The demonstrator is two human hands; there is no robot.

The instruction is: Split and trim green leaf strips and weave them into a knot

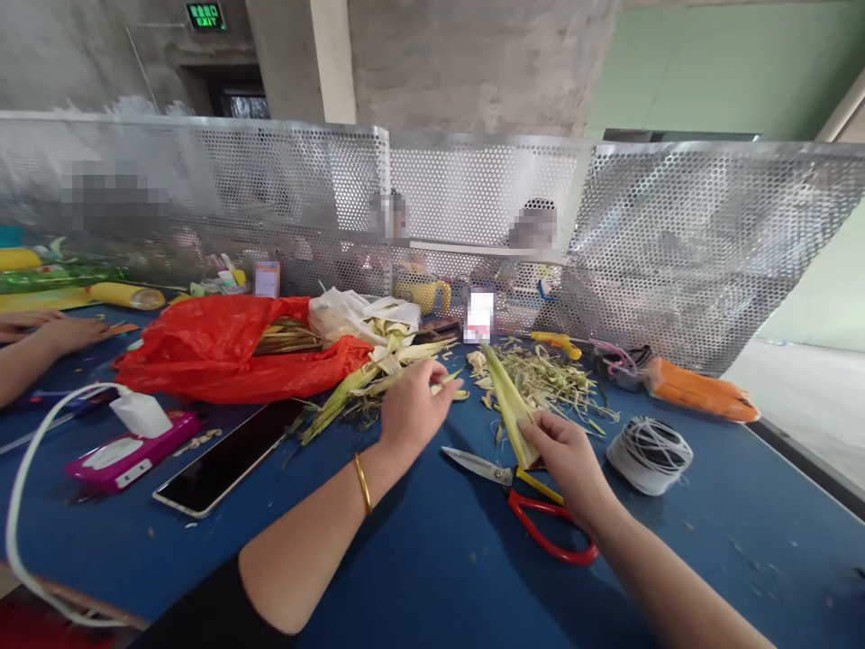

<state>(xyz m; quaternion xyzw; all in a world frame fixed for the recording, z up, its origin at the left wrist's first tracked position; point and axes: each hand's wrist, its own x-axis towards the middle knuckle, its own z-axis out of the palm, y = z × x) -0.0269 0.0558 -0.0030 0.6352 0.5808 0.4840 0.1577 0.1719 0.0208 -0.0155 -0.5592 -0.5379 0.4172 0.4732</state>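
My right hand (566, 452) pinches the lower end of a long pale-green corn husk (508, 397), which stands up from my fingertips and leans away to the left. My left hand (414, 404), a gold bangle at its wrist, has its fingers closed round a thin husk strip (447, 382). Below my right hand lie red-handled scissors (550, 536) with the blades parted, pointing left. Behind my left hand is a bunch of husks (341, 397). A heap of shredded husk scraps (550, 379) spreads beyond my right hand.
Left lie a red plastic bag (209, 347), a dark-screened phone (226, 464) and a purple power strip (132, 455) with a white cable. Right are a ball of grey cord (650, 455) and an orange packet (699, 389). A perforated metal screen (473, 180) stands behind. Another person's hand (77, 333) rests far left.
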